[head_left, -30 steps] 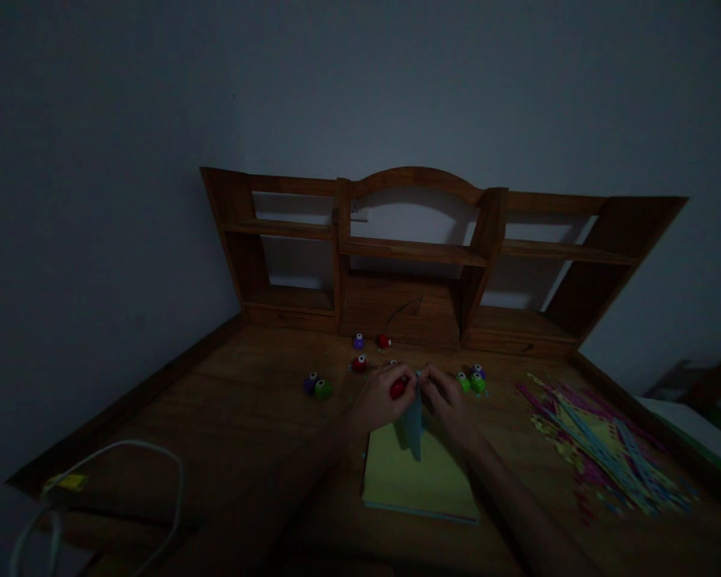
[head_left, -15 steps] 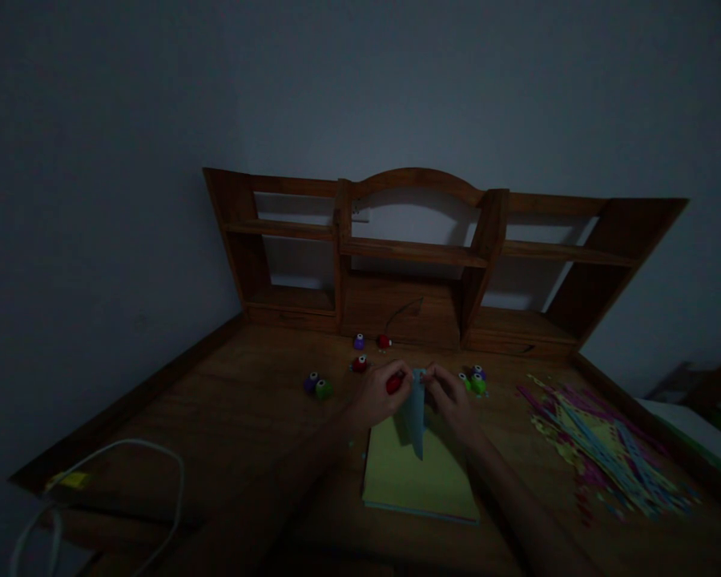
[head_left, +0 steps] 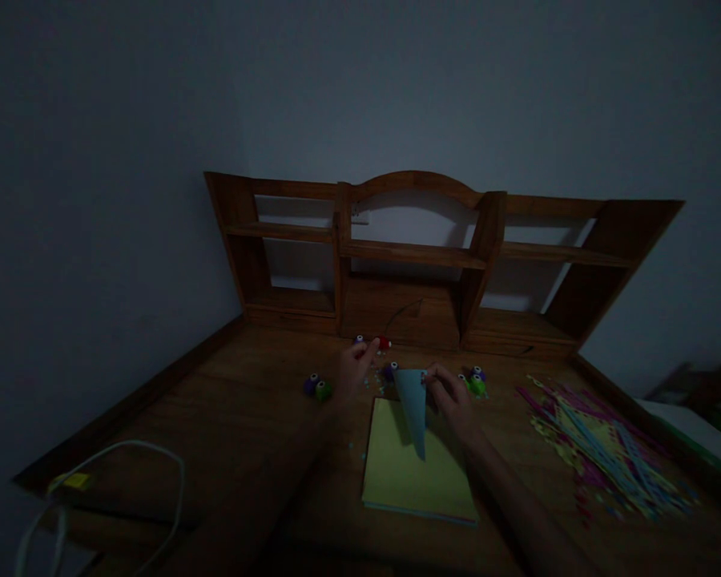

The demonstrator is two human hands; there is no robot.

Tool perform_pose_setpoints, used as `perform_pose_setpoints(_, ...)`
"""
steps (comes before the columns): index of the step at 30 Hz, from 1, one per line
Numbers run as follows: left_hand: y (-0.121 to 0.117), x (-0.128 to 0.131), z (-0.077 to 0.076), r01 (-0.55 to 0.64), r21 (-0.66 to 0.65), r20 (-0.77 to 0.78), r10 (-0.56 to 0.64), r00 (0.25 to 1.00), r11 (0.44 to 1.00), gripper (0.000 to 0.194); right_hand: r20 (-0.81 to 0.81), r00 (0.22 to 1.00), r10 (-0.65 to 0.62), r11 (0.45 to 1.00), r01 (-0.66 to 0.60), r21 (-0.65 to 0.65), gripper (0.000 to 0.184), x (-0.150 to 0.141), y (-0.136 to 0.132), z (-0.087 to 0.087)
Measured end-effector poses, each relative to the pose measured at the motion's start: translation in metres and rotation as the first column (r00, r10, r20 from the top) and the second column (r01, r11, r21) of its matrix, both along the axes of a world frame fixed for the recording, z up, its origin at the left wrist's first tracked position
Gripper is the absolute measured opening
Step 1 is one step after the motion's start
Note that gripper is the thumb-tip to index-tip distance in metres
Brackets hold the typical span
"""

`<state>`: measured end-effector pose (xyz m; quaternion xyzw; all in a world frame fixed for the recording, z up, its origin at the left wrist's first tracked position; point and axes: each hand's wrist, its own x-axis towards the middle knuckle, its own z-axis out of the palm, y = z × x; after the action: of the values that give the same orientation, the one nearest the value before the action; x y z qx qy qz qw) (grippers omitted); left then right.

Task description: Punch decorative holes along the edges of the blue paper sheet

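My right hand pinches the upper right corner of a folded light-blue paper, which hangs as a narrow triangle over a stack of coloured paper topped by a yellow sheet. My left hand is away from the paper, with its fingers curled together near a red craft punch and a purple craft punch. Whatever those fingers hold is hidden. Another purple punch stands just left of the blue paper's top edge. Tiny paper bits lie scattered around it.
To the left sit a purple and a green punch; more green and purple punches are beyond my right hand. Punched paper strips pile up at right. A wooden shelf unit backs the desk; a white cable loops at front left.
My left hand has left the blue paper and moved left and farther back; the red punch it held no longer shows in it. The right hand keeps the paper, now more spread out.
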<state>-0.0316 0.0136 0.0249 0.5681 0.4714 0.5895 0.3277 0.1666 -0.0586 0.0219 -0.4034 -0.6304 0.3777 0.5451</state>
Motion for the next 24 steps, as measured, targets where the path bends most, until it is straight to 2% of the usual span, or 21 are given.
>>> perform_pose_setpoints(2, 0.002, -0.002, 0.000, 0.082, -0.082, 0.008, -0.081, 0.997, 0.993, 0.053, -0.025, 1.000, 0.006, 1.000, -0.006, -0.008, 0.024, -0.001, -0.001, 0.001)
perform_pose_setpoints(4, -0.001, 0.000, 0.001, 0.271, -0.136, 0.044, -0.268, 0.963, 0.953, 0.048, -0.054, 0.998, 0.010, 1.000, -0.010, -0.014, 0.023, -0.002, -0.002, 0.003)
perform_pose_setpoints(5, -0.005, 0.002, 0.003, 0.391, -0.157, 0.064, -0.386, 0.920, 0.907, 0.048, -0.062, 0.998, 0.014, 1.000, -0.015, -0.015, 0.023, -0.002, -0.002, 0.004)
perform_pose_setpoints(7, -0.013, 0.008, 0.004, 0.599, -0.204, 0.098, -0.593, 0.799, 0.774, 0.051, -0.059, 0.998, 0.022, 1.000, -0.023, -0.009, 0.023, -0.002, -0.003, 0.006)
perform_pose_setpoints(9, -0.020, 0.014, 0.003, 0.695, -0.244, 0.112, -0.692, 0.713, 0.676, 0.049, -0.045, 0.999, 0.015, 1.000, -0.016, -0.008, 0.025, -0.003, -0.004, 0.007)
perform_pose_setpoints(10, -0.022, 0.016, 0.002, 0.708, -0.257, 0.110, -0.708, 0.698, 0.658, 0.047, -0.037, 0.999, 0.000, 1.000, -0.001, -0.009, 0.028, -0.003, -0.005, 0.008)
perform_pose_setpoints(12, -0.026, 0.017, 0.003, 0.686, -0.263, 0.118, -0.683, 0.721, 0.679, 0.048, -0.024, 0.997, -0.072, 0.997, 0.072, -0.006, 0.033, -0.003, -0.005, 0.009)
perform_pose_setpoints(16, -0.028, 0.009, 0.017, 0.537, -0.191, 0.154, -0.515, 0.843, 0.822, 0.057, -0.009, 0.968, -0.251, 0.966, 0.251, 0.061, 0.035, -0.001, -0.003, 0.014)
perform_pose_setpoints(19, -0.027, 0.000, 0.029, 0.464, -0.149, 0.158, -0.442, 0.883, 0.873, 0.061, -0.027, 0.943, -0.331, 0.940, 0.332, 0.081, 0.033, 0.002, 0.004, 0.015)
perform_pose_setpoints(21, -0.026, -0.004, 0.033, 0.434, -0.142, 0.159, -0.412, 0.897, 0.890, 0.062, -0.065, 0.941, -0.331, 0.943, 0.332, 0.005, 0.040, 0.002, 0.011, 0.012)
perform_pose_setpoints(24, -0.023, -0.007, 0.033, 0.384, -0.136, 0.159, -0.363, 0.918, 0.913, 0.063, -0.150, 0.957, -0.249, 0.961, 0.226, -0.157, 0.049, 0.001, 0.021, 0.003)
